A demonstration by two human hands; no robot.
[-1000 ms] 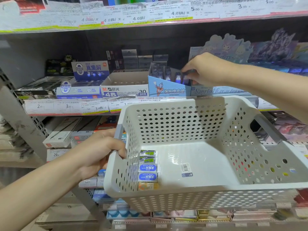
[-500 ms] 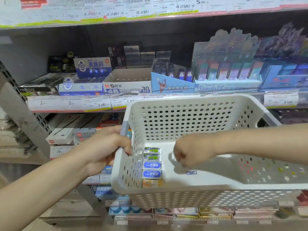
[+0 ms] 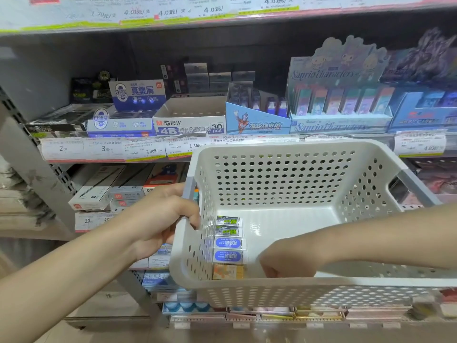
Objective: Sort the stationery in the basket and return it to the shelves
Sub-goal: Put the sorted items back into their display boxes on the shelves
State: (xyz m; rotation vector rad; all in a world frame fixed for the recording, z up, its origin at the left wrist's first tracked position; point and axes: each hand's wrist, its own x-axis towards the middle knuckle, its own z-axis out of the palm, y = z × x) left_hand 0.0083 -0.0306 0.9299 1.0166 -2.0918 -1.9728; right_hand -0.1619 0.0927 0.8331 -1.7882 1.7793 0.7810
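Both forearms are bare to the frame edge, left grip (image 3: 160,219) and right grip (image 3: 286,261) ungloved

Grey metal shelves (image 3: 34,154) stocked with boxed goods fill the view, price labels (image 3: 103,148) lining their edges; the upper recess lies in shadow.

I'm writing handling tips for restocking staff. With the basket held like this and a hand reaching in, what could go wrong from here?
1. The left hand alone grips the white basket by one side handle, so it may tilt as the right hand presses inside.
2. The erasers lie in a tight row against the left wall; picking one may knock its neighbours.
3. Two blue-label and two green-label erasers look alike, so one could land in the wrong shelf box.
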